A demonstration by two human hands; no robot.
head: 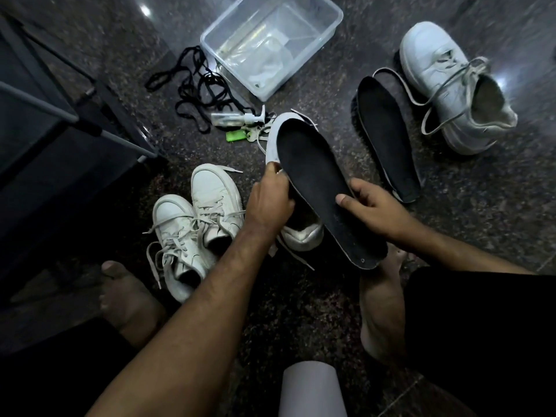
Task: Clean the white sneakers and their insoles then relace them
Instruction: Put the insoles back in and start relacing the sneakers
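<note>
Judging from the floor, the task is seen to be in its early part. A black insole (319, 188) is held over a white sneaker (298, 230) near the middle of the floor: its right edge is pinched by the right hand (373, 206), thumb on top, while the sneaker's side is gripped by the left hand (270, 200). A second insole (388, 136) has been laid flat beside a laced sneaker (451, 85) toward the far right of the floor. Two more sneakers (195, 227), laces in, are stood together at the left. Black laces (192, 85), a spray bottle (237, 117) and a clear tub (270, 43) are gathered at the far edge. No cleaning or relacing is shown as done.
</note>
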